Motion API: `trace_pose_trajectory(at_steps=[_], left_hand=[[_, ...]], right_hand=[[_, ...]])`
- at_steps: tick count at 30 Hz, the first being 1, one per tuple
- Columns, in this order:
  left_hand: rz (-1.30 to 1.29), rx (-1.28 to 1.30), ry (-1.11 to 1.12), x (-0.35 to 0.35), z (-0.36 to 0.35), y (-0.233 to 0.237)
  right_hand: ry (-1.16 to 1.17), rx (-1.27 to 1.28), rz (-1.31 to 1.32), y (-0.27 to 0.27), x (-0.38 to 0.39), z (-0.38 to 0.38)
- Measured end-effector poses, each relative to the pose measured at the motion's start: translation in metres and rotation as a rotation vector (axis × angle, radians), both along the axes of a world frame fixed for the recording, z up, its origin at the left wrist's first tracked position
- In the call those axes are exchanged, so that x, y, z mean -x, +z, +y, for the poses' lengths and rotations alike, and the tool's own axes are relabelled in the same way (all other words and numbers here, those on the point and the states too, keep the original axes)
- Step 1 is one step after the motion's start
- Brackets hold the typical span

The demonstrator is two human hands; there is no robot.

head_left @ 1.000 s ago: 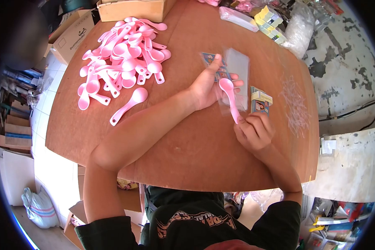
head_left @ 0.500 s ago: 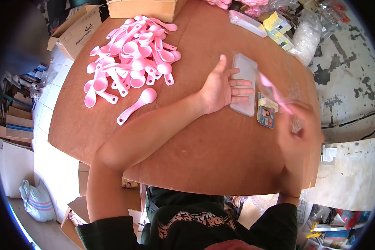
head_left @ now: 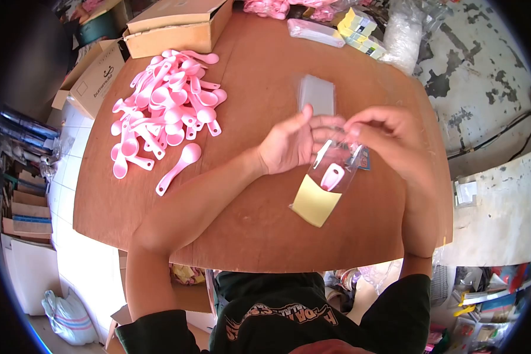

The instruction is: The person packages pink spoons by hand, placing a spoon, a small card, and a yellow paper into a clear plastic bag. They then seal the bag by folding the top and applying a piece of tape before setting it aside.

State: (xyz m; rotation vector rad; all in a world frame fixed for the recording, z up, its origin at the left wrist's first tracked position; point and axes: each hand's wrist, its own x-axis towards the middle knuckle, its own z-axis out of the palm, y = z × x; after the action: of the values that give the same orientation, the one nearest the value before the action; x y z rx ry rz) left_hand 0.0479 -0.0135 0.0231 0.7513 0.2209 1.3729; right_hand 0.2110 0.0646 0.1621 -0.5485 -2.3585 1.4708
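A clear plastic bag (head_left: 346, 178) hangs tilted below my hands, with a pink spoon (head_left: 333, 176) inside, its holed handle end showing. A yellow card (head_left: 317, 202) covers the lower part of the bag. My right hand (head_left: 386, 133) pinches at the bag's top edge, fingers bent. My left hand (head_left: 292, 141) is open, palm turned inward, thumb raised and fingers stretched out at the bag's mouth. Behind the hands lies a stack of clear bags (head_left: 317, 97). Small printed cards (head_left: 364, 158) are partly hidden by the right hand and the bag.
A heap of pink spoons (head_left: 170, 106) lies at the table's left, with a single pink spoon (head_left: 180, 168) nearer me. A cardboard box (head_left: 180, 29) stands at the back edge. Yellow card stacks (head_left: 360, 32) and a clear plastic roll (head_left: 403, 35) sit at the back right.
My right hand has moved left to meet the left hand; the pink spoon it held now shows inside the bag with the yellow card. The view has shifted slightly.
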Motion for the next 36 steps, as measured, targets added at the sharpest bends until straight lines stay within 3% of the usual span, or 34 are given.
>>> trace_pose_trajectory(at_steps=[1,3,5,7,9,11,12,16,18,22,24,28,30,31,33,36], left_hand=[[0.006,-0.005,-0.005,-0.003,-0.004,0.002],[0.265,-0.105,-0.047,-0.009,-0.010,0.004],[0.296,-0.084,0.049,-0.019,-0.006,-0.003],[0.379,0.008,0.113,-0.024,-0.002,-0.008],[0.405,0.080,0.115,-0.028,-0.002,-0.011],[0.541,0.017,0.151,-0.030,-0.003,-0.012],[0.749,-0.048,0.307,-0.033,0.000,-0.013],[0.834,0.052,0.270,-0.035,-0.004,-0.011],[0.962,0.043,0.271,-0.037,-0.004,-0.009],[1.025,-0.023,0.320,-0.040,-0.002,-0.016],[1.105,-0.128,0.386,-0.040,-0.004,-0.013],[1.194,-0.055,0.309,-0.038,-0.008,-0.005],[1.255,-0.094,0.331,-0.037,-0.010,-0.003],[1.257,-0.095,0.328,-0.038,-0.009,-0.007],[1.024,-0.125,0.421,-0.041,-0.007,-0.013],[0.829,-0.034,0.288,-0.039,-0.009,-0.007]], right_hand=[[0.011,0.070,-0.062,-0.010,0.000,0.006],[-0.010,0.047,-0.072,-0.034,-0.005,0.019],[-0.031,0.029,-0.081,-0.045,-0.009,0.023],[-0.116,-0.284,-0.104,-0.052,-0.015,0.019],[-0.131,-0.334,0.034,-0.065,-0.016,0.018],[-0.114,-0.717,0.068,-0.063,-0.017,0.013],[-0.123,-0.716,0.073,-0.068,-0.017,0.014],[-0.152,-0.802,0.026,-0.073,-0.020,0.013],[-0.135,-1.020,0.010,-0.076,-0.022,0.012],[-0.097,-1.176,0.001,-0.089,-0.021,0.019],[-0.100,-1.111,0.008,-0.090,-0.021,0.022],[-0.134,-0.945,0.020,-0.090,-0.021,0.029],[-0.155,-0.630,0.149,-0.091,-0.021,0.032],[-0.158,-0.630,0.150,-0.088,-0.022,0.034],[-0.228,0.109,-0.034,-0.079,-0.025,0.040],[-0.300,0.216,0.025,-0.090,-0.030,0.056]])
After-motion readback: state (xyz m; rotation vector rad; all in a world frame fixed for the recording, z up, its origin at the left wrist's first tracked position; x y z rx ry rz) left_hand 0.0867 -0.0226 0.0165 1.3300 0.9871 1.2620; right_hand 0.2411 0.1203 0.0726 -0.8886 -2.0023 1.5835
